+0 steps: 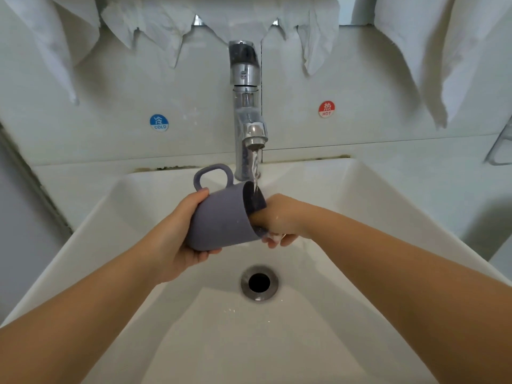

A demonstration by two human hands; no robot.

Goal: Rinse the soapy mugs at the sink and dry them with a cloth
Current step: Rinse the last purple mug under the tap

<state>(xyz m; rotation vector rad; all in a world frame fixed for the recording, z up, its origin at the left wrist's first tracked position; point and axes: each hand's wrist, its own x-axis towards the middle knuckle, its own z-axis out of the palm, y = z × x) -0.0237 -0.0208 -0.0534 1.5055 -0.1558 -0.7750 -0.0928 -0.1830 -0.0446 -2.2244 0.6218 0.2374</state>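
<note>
Okay, my left hand (177,239) is clamped round the base end of the mug (221,220), which is tipped on its side over the sink (360,195), long axis running left to right, mouth toward my right hand (279,220). Those fingers are pushed inside the mouth, so I can't tell if they're spread or closed. Water from the tap (249,128) lands right at the rim. The mug's matte grey-purple, handle up, 1 loop, with foam at its lower lip.

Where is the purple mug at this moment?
In the head view, the purple mug is centre frame, tilted under the faucet stream, above the sink, gripped by the left hand.
</note>
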